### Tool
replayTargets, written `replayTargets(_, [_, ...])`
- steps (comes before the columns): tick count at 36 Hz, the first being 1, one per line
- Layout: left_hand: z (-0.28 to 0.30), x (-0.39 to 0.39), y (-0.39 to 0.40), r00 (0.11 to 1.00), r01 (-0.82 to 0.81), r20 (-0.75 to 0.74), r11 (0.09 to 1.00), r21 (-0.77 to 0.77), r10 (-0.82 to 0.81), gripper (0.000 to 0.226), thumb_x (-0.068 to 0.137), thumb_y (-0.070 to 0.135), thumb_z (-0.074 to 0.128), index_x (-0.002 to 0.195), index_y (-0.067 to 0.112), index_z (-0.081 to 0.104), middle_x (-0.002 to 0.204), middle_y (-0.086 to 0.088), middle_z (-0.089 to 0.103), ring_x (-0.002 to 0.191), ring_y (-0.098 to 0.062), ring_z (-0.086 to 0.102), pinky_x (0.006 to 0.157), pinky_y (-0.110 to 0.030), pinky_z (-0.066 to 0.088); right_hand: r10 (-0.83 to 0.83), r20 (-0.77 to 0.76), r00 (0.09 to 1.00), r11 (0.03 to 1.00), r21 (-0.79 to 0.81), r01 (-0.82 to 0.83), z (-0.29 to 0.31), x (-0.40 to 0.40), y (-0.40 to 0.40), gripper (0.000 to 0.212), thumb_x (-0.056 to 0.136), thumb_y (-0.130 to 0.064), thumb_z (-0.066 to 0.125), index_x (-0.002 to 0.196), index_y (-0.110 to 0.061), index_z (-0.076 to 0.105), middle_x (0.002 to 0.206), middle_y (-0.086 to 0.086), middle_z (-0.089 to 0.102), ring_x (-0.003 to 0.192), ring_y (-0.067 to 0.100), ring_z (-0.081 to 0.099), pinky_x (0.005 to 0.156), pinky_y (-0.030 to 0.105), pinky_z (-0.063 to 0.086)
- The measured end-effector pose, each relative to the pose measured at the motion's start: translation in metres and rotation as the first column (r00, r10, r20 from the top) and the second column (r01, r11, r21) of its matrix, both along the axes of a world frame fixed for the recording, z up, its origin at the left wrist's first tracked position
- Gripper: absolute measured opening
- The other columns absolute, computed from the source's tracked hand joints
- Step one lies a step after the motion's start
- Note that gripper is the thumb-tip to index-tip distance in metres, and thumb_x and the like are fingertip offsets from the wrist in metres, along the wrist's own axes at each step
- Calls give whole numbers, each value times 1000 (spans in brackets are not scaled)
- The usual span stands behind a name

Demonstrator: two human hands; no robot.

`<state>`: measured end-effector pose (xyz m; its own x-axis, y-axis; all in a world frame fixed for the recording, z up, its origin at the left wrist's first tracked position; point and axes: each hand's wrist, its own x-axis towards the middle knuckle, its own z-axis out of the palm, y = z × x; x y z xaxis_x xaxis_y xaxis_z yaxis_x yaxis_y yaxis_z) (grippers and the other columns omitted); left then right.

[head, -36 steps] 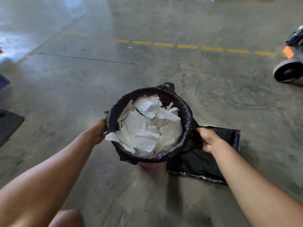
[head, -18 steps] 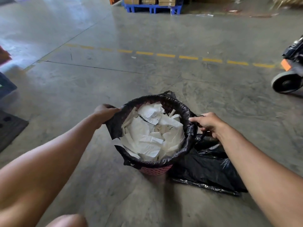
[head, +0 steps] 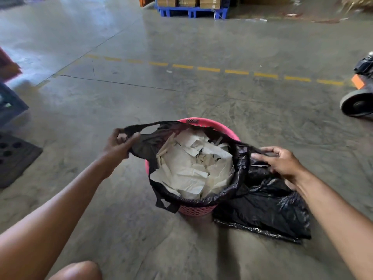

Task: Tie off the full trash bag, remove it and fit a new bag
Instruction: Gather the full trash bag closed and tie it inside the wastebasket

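Note:
A pink mesh trash bin (head: 220, 127) stands on the concrete floor, lined with a black trash bag (head: 238, 176) full of white paper scraps (head: 193, 170). My left hand (head: 119, 146) pinches the bag's left handle loop and holds it out past the rim. My right hand (head: 282, 162) grips the bag's right edge, pulled off the rim. The bin's far pink rim is bare; the near rim is still covered. A spare black bag (head: 268, 215) lies flat on the floor to the right of the bin, under my right forearm.
A wheeled cart's tyre (head: 357, 105) sits at the right edge. A dark mat (head: 14, 158) and a blue crate (head: 10, 102) lie at the left. A blue pallet with boxes (head: 191, 9) stands far back. My knee (head: 78, 271) shows at the bottom.
Both hands have lifted the bag's edges off the rim and pulled them outward. The far pink rim is now exposed. The view has tilted up.

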<state>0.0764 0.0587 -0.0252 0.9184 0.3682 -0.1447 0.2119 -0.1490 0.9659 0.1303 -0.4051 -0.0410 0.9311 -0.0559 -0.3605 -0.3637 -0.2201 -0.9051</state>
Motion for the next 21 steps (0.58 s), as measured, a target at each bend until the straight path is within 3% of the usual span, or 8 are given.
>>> replayTargets(1, [-5, -11, 4, 994, 53, -98, 997, 51, -47, 54, 72, 50, 86, 112, 27, 58, 75, 3, 56, 59, -9, 51, 56, -29, 43, 38, -88, 995, 999, -9, -39, -2, -6, -3, 72, 49, -47, 98, 110, -17, 73, 101, 9, 78, 76, 25, 64, 62, 32, 53])
replayTargets(3, [-12, -29, 5, 948, 177, -286, 979, 103, -141, 83, 52, 64, 90, 120, 31, 56, 87, -1, 60, 71, -15, 55, 63, -32, 46, 157, -249, 956, 984, -42, -173, -3, -19, -3, 69, 56, -46, 96, 111, -11, 74, 95, 3, 74, 58, 12, 55, 48, 20, 39])
replayTargets(5, [-15, -43, -1, 901, 283, -372, 952, 115, -223, 82, 51, 75, 84, 118, 34, 61, 102, -3, 66, 85, -20, 67, 72, -33, 54, 219, -341, 914, 967, -45, -249, -7, -29, -1, 58, 59, -42, 95, 102, -7, 76, 83, 5, 66, 48, 6, 46, 40, 17, 28])
replayTargets(8, [-17, -48, -16, 910, 285, -358, 943, 169, -211, 82, 53, 92, 67, 107, 31, 67, 106, -3, 71, 91, -20, 75, 82, -40, 61, 279, -396, 875, 953, 2, -304, -14, -43, 6, 59, 50, -43, 98, 91, -5, 76, 76, 8, 66, 54, 12, 49, 43, 19, 31])
replayTargets(12, [-15, -43, -27, 972, 164, -224, 874, 457, -65, 87, 60, 98, 55, 113, 29, 54, 101, 1, 70, 86, -23, 73, 87, -54, 59, 325, -307, 895, 946, 111, -305, -15, -59, 18, 42, 62, -41, 92, 80, -5, 79, 90, 21, 73, 80, 30, 59, 65, 32, 42])
replayTargets(14, [-9, -37, -33, 986, 133, -153, 830, 542, -57, 87, 61, 96, 57, 121, 33, 51, 111, 0, 67, 94, -25, 69, 89, -51, 58, 372, -255, 893, 925, 186, -332, -11, -65, 24, 36, 73, -31, 84, 78, 2, 71, 82, 26, 72, 74, 31, 66, 72, 35, 51])
replayTargets(18, [11, -12, -47, 994, 103, -30, 788, 608, -106, 59, 73, 80, 67, 112, 36, 70, 103, 10, 73, 94, -15, 68, 85, -37, 56, 473, -211, 856, 880, 168, -444, 2, -75, 39, 53, 60, -48, 90, 70, 0, 71, 83, 26, 74, 67, 26, 71, 69, 30, 57])
replayTargets(21, [27, 8, -54, 996, 36, 65, 920, 390, -66, 23, 92, 50, 66, 89, 29, 77, 82, 13, 76, 78, -13, 72, 82, -44, 62, 497, -196, 845, 866, 167, -471, 21, -80, 41, 60, 70, -52, 82, 78, 7, 72, 84, 30, 74, 72, 30, 70, 70, 30, 57])
